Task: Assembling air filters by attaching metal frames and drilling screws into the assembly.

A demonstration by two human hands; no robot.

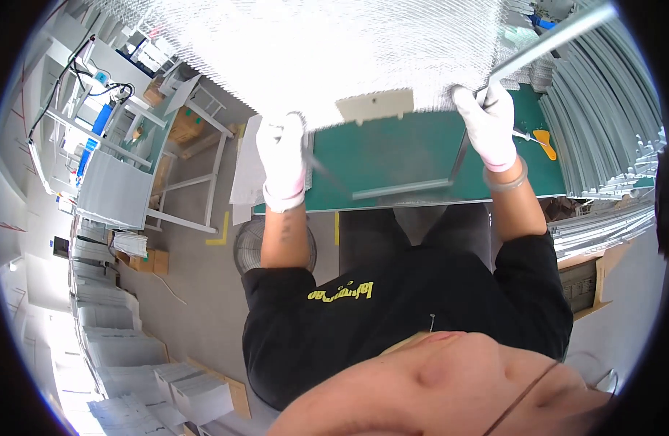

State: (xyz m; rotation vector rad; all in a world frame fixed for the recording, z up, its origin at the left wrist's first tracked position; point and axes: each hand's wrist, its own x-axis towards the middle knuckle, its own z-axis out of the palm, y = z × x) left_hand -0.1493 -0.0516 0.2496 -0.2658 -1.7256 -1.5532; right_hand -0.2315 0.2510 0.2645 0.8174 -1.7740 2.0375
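A large bright white mesh sheet [298,51] fills the top middle, raised above a green tabletop [414,145]. My left hand [282,152], in a white glove, is closed on its near left edge. My right hand [487,127], gloved too, is closed at its near right corner. A cream rectangular patch [374,106] shows on the sheet's near edge. Thin metal frame bars [400,190] are below it, the left one blurred. Another metal strip [556,42] slants up right from my right hand; whether I grip it I cannot tell.
Long grey metal strips [596,109] are stacked at the right of the table. An orange scraper [545,145] lies beside my right wrist. White paper sheets [249,167] sit at the table's left edge. A round fan grille [251,247] stands below; a white-framed workbench [211,174] is farther left.
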